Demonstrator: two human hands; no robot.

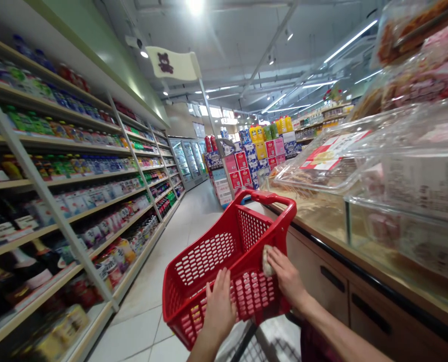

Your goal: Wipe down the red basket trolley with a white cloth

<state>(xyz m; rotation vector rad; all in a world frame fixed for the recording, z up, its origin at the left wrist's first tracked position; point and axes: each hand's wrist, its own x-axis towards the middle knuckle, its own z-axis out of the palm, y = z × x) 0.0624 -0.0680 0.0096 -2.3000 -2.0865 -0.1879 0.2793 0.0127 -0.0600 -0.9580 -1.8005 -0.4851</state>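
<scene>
A red plastic shopping cart (209, 254) with slotted sides stands in the aisle in front of me, its handle (271, 198) at the far end. My left hand (221, 306) rests against the near side of its basket, fingers stretched out towards the rim, holding nothing. In my right hand (286, 275) is a crumpled off-white cloth (267, 261), pressed to the outer side of the basket below the handle. The fingers cover part of the cloth. A pole with a cream bear-print flag (175, 64) rises beyond the cart.
Shelves of bottles and packs (84, 166) line the left side. Close on the right runs a wooden counter (318, 221) with clear plastic food boxes (329, 156). Stacked cartons (242, 168) and glass-door fridges (190, 158) stand farther ahead. Pale floor tiles (152, 314) show beside the cart.
</scene>
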